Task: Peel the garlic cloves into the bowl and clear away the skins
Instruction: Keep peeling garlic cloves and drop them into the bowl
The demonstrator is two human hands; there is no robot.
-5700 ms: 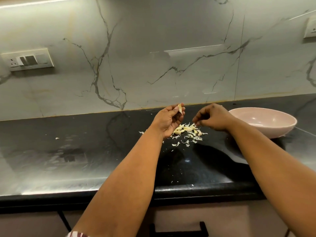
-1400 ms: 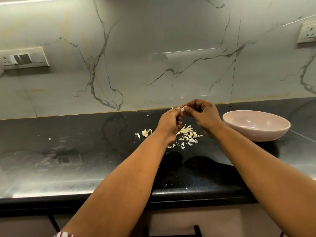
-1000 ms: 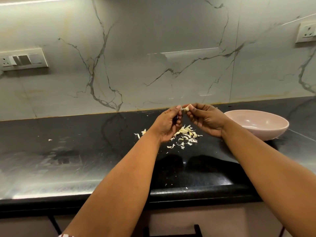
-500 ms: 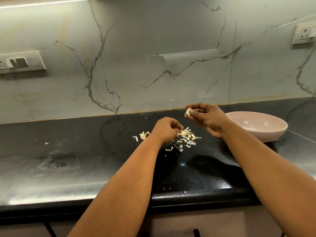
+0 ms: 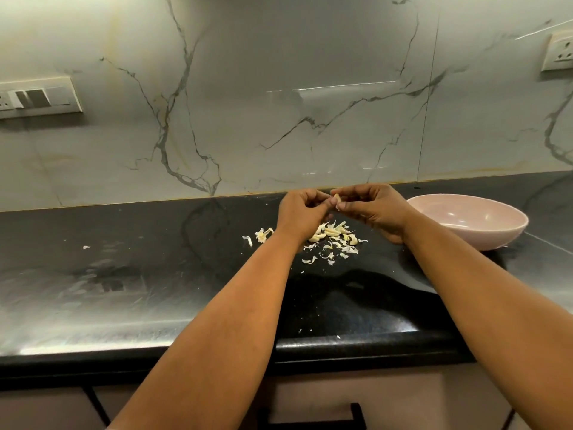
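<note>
Black countertop; grey-veined marble backsplash; switch plate left, wall socket right.

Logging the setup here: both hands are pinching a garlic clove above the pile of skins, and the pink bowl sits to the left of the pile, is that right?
Not quite. The head view shows the pink bowl to the right of the pile of skins, not the left. The rest holds: the left hand and right hand pinch a garlic clove above that pile.

Broad bare stretch of black countertop to the left, open for passage. Ahead, pile of garlic cloves and skins underfoot; pink bowl blocking the right; marble backsplash closing off the rear.
</note>
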